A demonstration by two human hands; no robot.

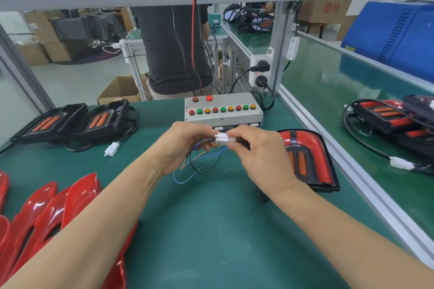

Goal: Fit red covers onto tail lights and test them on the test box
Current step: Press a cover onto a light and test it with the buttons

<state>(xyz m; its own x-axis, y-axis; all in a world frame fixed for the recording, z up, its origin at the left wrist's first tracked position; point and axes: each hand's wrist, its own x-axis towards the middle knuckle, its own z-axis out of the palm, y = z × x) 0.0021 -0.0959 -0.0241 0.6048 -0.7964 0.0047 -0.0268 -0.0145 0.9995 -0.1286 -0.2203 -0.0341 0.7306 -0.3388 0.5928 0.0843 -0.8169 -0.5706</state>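
From the head view I have both hands raised over the green mat (211,230), meeting just short of the test box (223,110) at twelve o'clock. My left hand (185,145) pinches one half of the white connector (224,139), the half carrying the loose coloured wires (199,164) that loop down toward six o'clock; my right hand (260,155) pinches the other half, whose black lead seems to run to the covered tail light (307,157) lying at three o'clock just beside that hand. The two halves touch, though I cannot tell whether they are fully seated. To do this well, I judge I should keep the housings in line, push straight without twisting, and hold by the plastic bodies, not the wires, so no pin bends and no strand pulls out. A latch click would be the sign to stop. The uncovered tail lights (75,122) wait at ten o'clock, the red covers (56,213) stacked at eight o'clock, and more lamps (394,119) sit on the neighbouring bench at two o'clock.
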